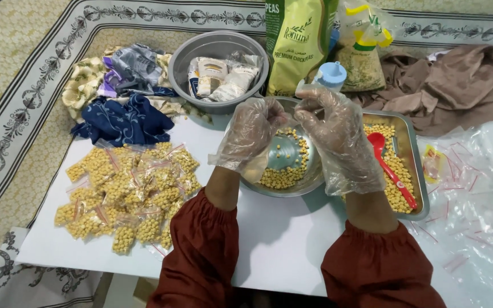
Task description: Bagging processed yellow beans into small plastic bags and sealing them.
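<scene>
Both of my hands wear loose clear plastic gloves and rust-red sleeves. My left hand and my right hand are raised close together over a steel bowl that holds chickpeas along its near side. The fingers of both hands are bent, and the fingertips nearly meet above the bowl. Whether a thin clear bag is pinched between them is hidden by the gloves. To the right, a steel tray holds more chickpeas and a red plastic spoon.
A pile of small filled zip bags lies at the left on the white table. Behind stand a grey bowl of white packets, a green pouch, a blue-capped bottle, folded fabrics and brown cloth. Empty clear bags are strewn at the right.
</scene>
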